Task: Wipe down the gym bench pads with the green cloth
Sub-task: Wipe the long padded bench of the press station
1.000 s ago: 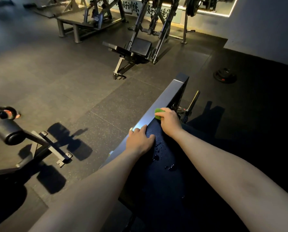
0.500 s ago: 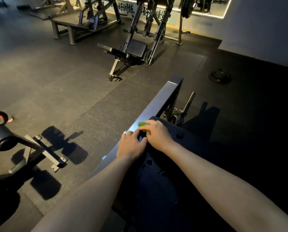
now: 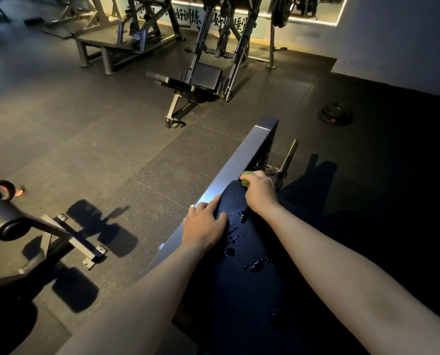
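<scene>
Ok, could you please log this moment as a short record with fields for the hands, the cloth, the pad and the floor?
right hand: grips the green cloth, mostly covering it
green cloth: at the far end of the bench pad
left hand: fingers spread, rests on the pad's left edge
bench pad: dark, with water droplets nearer than the hands
floor: weight plate lying far right

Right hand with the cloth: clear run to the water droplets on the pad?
Probably yes. The water droplets lie uncovered on the bench pad, just nearer the person than the right hand gripping the green cloth. The left hand rests close beside them and might crowd the stroke.
</scene>
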